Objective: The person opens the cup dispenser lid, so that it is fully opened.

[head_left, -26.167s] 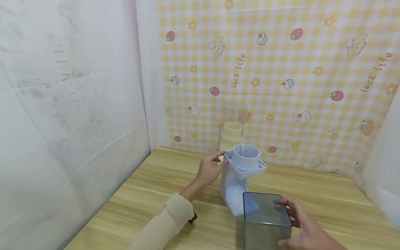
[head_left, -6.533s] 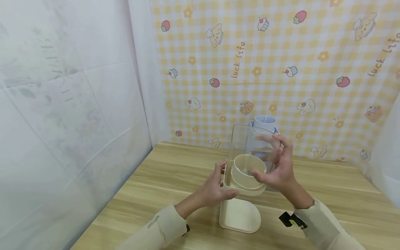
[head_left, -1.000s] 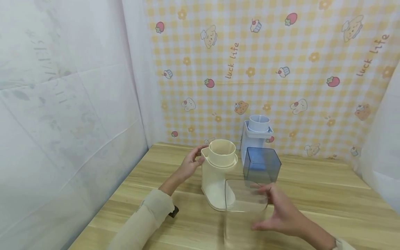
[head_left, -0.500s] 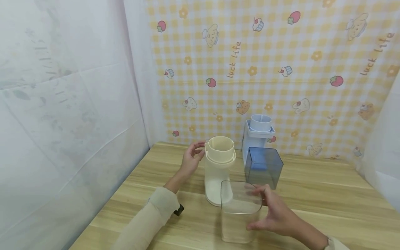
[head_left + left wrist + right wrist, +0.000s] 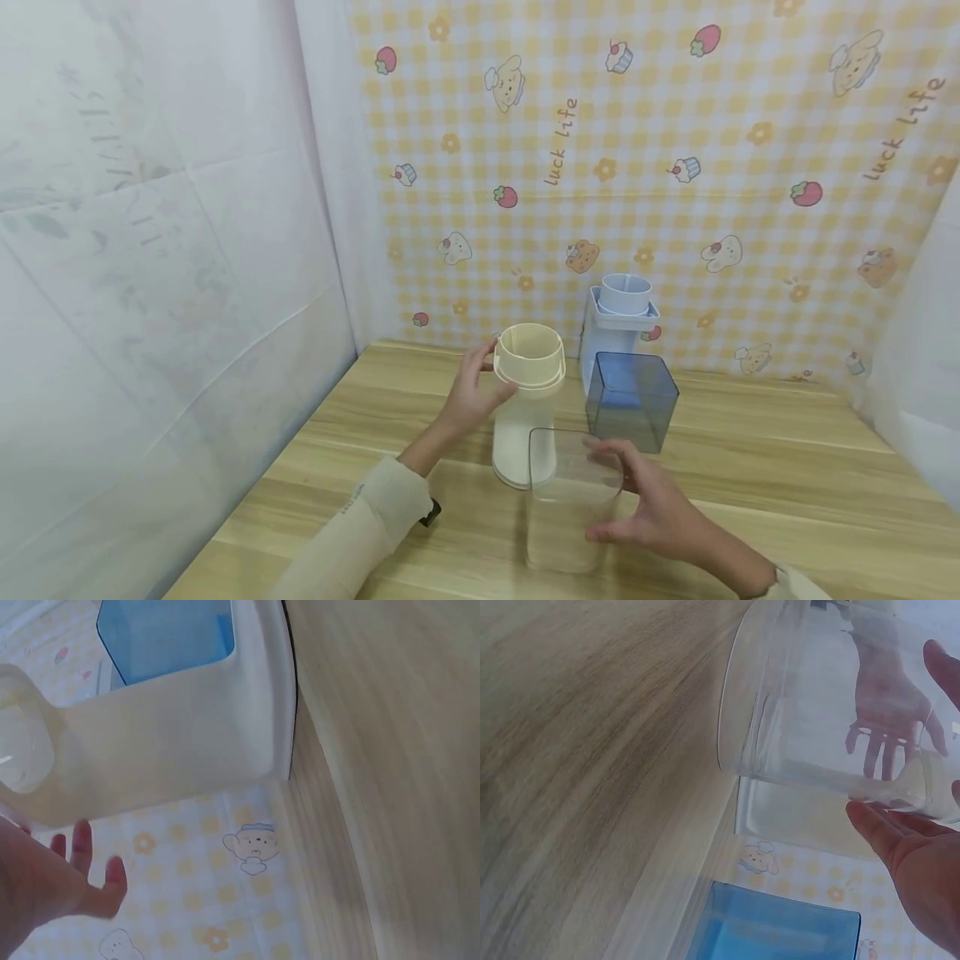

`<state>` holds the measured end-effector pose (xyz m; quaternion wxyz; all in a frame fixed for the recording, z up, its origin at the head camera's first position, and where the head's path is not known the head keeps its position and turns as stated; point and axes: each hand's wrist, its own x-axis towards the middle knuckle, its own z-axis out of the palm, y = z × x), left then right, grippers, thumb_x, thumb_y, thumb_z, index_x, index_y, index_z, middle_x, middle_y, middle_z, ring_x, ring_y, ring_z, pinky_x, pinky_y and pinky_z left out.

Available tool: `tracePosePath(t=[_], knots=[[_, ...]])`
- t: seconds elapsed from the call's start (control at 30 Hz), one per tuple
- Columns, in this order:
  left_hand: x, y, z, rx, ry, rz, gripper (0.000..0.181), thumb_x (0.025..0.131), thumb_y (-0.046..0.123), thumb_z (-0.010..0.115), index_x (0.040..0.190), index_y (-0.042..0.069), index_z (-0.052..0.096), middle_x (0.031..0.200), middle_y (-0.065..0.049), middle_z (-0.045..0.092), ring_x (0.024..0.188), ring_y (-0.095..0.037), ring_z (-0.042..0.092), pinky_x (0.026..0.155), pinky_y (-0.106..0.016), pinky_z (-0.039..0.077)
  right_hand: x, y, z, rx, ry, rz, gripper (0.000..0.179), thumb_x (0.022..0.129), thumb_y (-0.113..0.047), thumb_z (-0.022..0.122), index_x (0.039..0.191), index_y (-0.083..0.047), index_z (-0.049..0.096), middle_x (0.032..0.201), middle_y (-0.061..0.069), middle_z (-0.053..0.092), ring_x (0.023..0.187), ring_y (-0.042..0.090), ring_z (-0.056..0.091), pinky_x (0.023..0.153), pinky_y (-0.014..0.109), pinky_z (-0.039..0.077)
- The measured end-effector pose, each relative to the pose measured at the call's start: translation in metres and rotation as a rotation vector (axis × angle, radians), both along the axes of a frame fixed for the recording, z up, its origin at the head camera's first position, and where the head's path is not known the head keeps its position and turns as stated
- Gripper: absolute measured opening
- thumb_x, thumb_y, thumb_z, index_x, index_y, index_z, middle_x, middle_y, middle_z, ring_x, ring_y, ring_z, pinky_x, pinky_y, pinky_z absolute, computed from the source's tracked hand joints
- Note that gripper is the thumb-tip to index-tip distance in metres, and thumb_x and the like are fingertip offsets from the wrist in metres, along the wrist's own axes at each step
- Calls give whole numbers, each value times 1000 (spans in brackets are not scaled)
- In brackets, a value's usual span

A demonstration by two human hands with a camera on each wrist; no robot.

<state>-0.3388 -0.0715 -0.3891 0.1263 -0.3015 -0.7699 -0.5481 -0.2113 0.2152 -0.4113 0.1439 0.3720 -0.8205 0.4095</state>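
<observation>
A cream plastic stand, with a round collar on top and a flat foot, stands upright on the table. My left hand is at its upper left side, thumb in front and fingers behind. The left wrist view shows those fingers spread beside the stand, not wrapped round it; contact is unclear. My right hand grips the right side of a clear plastic container near its rim, thumb and fingers on opposite faces. This container is upright, just in front of the cream stand; I cannot tell whether it touches the table.
Behind to the right stands a similar pale blue stand. A smoky blue-grey transparent box sits before it. Wooden tabletop extends to the right, and a checked cloth hangs along the back.
Earlier, the clear container sat over the cream stand's collar; now it is off. Over the last second it shifted slightly left, the cream stand turned, and my left thumb came round its front.
</observation>
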Motion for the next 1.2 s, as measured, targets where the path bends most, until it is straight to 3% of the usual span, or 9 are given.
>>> tracePosePath(t=[0.1, 0.17, 0.33, 0.43, 0.53, 0.63, 0.8, 0.97, 1.2], knots=[[4, 7, 1, -7, -15, 58, 107, 79, 73, 64, 156, 10, 26, 151, -13, 29, 123, -32, 41, 97, -63, 40, -1, 0, -1, 20, -14, -44, 83, 69, -37, 91, 135, -15, 45, 145, 4, 51, 117, 31, 57, 78, 48, 57], [6, 10, 2, -7, -25, 97, 110, 77, 76, 64, 156, 10, 26, 151, -12, 30, 122, -32, 41, 94, -60, 42, -1, -1, -3, 22, -8, -61, 83, 70, -36, 91, 137, -16, 45, 143, 6, 52, 118, 30, 57, 79, 44, 58], [8, 15, 4, 1, -34, 151, 99, 82, 62, 69, 155, 10, 29, 147, -13, 35, 119, -31, 42, 92, -53, 44, -1, -6, -6, 5, -41, -63, 83, 75, -28, 88, 143, -13, 42, 144, 11, 50, 119, 24, 55, 77, 34, 56], [8, 18, 6, -13, -27, 174, 91, 84, 53, 69, 154, 10, 31, 144, -14, 36, 121, -30, 40, 96, -57, 37, 1, -7, -6, -8, -85, -66, 83, 78, -24, 86, 145, -13, 40, 146, 11, 47, 120, 21, 52, 78, 32, 55], [8, 21, 8, -28, -23, 214, 88, 85, 54, 69, 153, 11, 34, 141, -12, 39, 122, -28, 40, 97, -58, 26, 2, -10, -5, -15, -109, -88, 83, 78, -23, 86, 146, -15, 39, 147, 11, 46, 123, 25, 50, 80, 33, 55], [8, 25, 11, -15, -39, 231, 90, 85, 55, 69, 153, 9, 34, 139, -13, 40, 122, -28, 41, 96, -59, 26, 1, -12, -5, -30, -139, -104, 83, 78, -23, 86, 146, -15, 38, 147, 13, 45, 127, 33, 47, 81, 35, 56], [3, 31, 12, 3, -74, 261, 91, 84, 55, 70, 153, 8, 33, 139, -15, 41, 121, -30, 44, 94, -59, 29, -2, -13, -8, -69, -186, -113, 83, 79, -21, 85, 144, -12, 35, 147, 15, 43, 128, 43, 45, 80, 41, 56], [-5, 33, 11, 10, -90, 314, 88, 84, 56, 69, 152, 10, 36, 140, -12, 44, 118, -29, 47, 91, -63, 22, -5, -14, -9, -99, -202, -139, 84, 78, -22, 86, 144, -13, 35, 145, 18, 43, 124, 47, 48, 81, 37, 55], [-15, 36, 16, 34, -108, 325, 86, 84, 52, 71, 152, 11, 37, 141, -14, 46, 119, -39, 48, 93, -70, 21, -9, -14, -7, -106, -147, -162, 82, 80, -22, 85, 146, -11, 36, 144, 18, 42, 117, 46, 50, 80, 35, 55]])
